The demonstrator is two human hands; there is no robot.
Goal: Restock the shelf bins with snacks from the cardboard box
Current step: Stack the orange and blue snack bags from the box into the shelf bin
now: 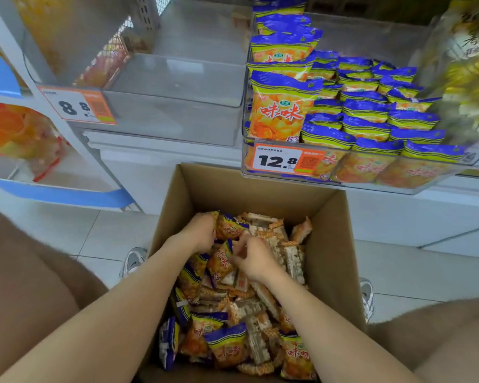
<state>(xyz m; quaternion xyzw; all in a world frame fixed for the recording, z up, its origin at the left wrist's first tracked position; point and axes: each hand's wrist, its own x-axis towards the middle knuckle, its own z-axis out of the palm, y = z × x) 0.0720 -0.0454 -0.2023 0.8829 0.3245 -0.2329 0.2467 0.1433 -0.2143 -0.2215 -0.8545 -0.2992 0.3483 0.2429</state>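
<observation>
Now your left hand and right hand grip snack packets near the far edge of the cardboard box; next, lift them into the shelf bin.

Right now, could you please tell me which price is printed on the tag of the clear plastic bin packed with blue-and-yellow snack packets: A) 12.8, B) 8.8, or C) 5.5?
A: the orange-and-white price tag on the front of the clear plastic bin full of blue-and-yellow snack packets reads 12.8.
</observation>
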